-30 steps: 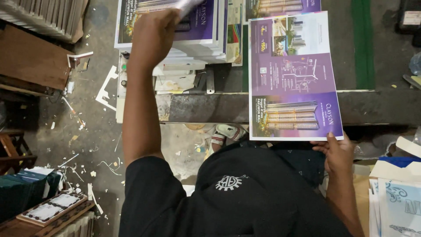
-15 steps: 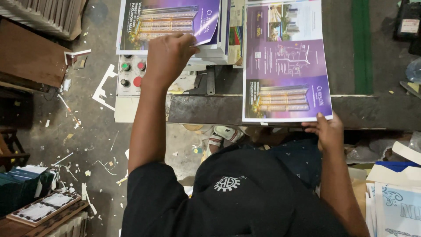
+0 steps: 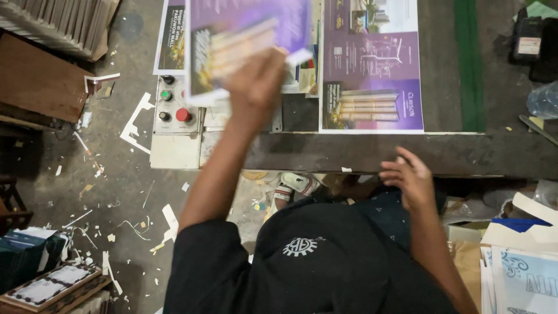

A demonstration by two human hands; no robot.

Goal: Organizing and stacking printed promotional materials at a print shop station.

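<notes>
My left hand (image 3: pixel 256 87) is raised over the stack at the upper left and grips a purple printed sheet (image 3: pixel 244 40), which is blurred by motion. A second purple printed sheet (image 3: pixel 372 70) lies flat on the dark machine table (image 3: pixel 349 154), its lower edge near the table's front. My right hand (image 3: pixel 410 177) hovers just below that front edge with fingers spread and nothing in it. Under the lifted sheet sits a stack of printed sheets (image 3: pixel 174 40).
A control box (image 3: pixel 174 125) with green, red and black buttons stands left of the table. Paper scraps litter the floor (image 3: pixel 116 192). Stacked boards (image 3: pixel 52 20) lie upper left, printed sheets (image 3: pixel 523 273) lower right, and a green strip (image 3: pixel 468 64) crosses the table.
My left hand has lifted a purple sheet off the stack and swings it rightward. My right hand has let go of the sheet on the table and drawn back below the edge.
</notes>
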